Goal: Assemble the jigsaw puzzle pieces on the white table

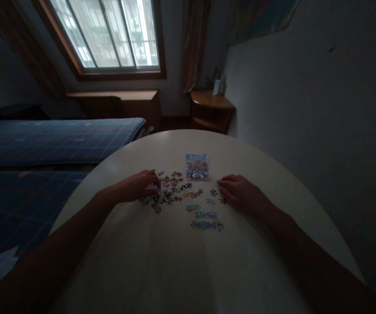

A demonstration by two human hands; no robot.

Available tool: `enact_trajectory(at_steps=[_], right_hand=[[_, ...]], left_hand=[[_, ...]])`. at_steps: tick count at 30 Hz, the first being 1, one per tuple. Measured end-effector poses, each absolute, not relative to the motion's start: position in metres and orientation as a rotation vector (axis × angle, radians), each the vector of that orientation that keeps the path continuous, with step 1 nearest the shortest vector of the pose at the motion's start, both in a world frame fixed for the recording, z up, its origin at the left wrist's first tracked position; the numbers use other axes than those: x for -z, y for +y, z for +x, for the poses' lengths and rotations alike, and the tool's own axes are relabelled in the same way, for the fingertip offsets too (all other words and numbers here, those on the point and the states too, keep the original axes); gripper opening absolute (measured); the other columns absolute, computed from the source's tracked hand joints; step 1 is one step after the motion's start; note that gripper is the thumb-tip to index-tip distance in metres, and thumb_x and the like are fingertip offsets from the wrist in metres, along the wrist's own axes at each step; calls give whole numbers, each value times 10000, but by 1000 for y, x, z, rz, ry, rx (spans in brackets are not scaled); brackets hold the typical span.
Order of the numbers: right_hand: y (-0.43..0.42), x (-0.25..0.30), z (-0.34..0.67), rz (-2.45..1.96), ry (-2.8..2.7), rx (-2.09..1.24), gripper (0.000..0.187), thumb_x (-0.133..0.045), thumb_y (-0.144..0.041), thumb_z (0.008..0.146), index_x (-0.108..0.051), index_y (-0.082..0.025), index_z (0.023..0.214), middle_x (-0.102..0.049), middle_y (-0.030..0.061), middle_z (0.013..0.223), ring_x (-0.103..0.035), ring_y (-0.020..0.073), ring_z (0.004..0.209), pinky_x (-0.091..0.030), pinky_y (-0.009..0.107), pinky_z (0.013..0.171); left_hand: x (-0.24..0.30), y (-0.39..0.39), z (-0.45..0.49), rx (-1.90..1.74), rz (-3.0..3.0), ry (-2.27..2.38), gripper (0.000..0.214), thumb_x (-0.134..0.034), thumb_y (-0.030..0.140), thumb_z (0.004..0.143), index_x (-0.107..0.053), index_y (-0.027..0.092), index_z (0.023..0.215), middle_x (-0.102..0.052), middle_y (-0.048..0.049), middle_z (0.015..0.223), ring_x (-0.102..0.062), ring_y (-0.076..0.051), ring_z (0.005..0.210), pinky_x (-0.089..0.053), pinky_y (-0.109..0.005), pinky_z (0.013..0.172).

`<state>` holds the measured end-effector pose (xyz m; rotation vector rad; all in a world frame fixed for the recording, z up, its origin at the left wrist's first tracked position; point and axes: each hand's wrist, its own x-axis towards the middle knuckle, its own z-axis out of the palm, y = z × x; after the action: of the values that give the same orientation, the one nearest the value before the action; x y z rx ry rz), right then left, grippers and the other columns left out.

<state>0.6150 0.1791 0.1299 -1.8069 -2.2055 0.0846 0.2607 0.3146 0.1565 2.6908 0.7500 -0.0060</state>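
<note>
Small, loose jigsaw pieces lie in a scattered pile on the pale round table. My left hand is at the pile's left side, fingers bent down over the pieces with a gap between thumb and forefinger; I see no piece held in it. My right hand rests to the right, fingers loosely bent, beside a dark jigsaw piece and another loose piece. Between the hands and nearer me are joined blue strips of puzzle, with shorter joined pieces above. A picture packet with a blue cartoon figure lies behind.
The round table fills the foreground. A bed with a blue checked cover stands to the left. A corner shelf and a desk are under and beside the window. A wall runs along the right.
</note>
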Motion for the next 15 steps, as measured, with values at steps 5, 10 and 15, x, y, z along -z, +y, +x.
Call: enact_trajectory(at_steps=[5,10,15], right_hand=[[181,-127,617,-1782,-2201,-83,316,-485,-305,946,-708,-209,1147,-679,114,1176,-621,262,1051,-518,418,911],[180,-127,617,-1779,-2198,-93,309,-492,-291,941,-705,-207,1148,-678,113,1179,-621,261,1047,-521,422,904],[179,-128,615,-1811,-2186,-102,325,-483,-305,946,-696,-190,1163,-671,109,1192,-609,266,1067,-517,427,920]], left_hand=[[-158,314,265,15,2696,765,197,-563,362,907,-661,197,948,-606,-81,1053,-555,-239,1020,-426,-362,916],[-158,313,266,-4,2695,770,193,-538,324,912,-643,184,994,-607,-86,1049,-545,-238,1026,-429,-363,914],[-156,315,263,-6,2679,745,256,-536,335,917,-621,212,1126,-601,-84,1114,-534,-241,1072,-422,-368,935]])
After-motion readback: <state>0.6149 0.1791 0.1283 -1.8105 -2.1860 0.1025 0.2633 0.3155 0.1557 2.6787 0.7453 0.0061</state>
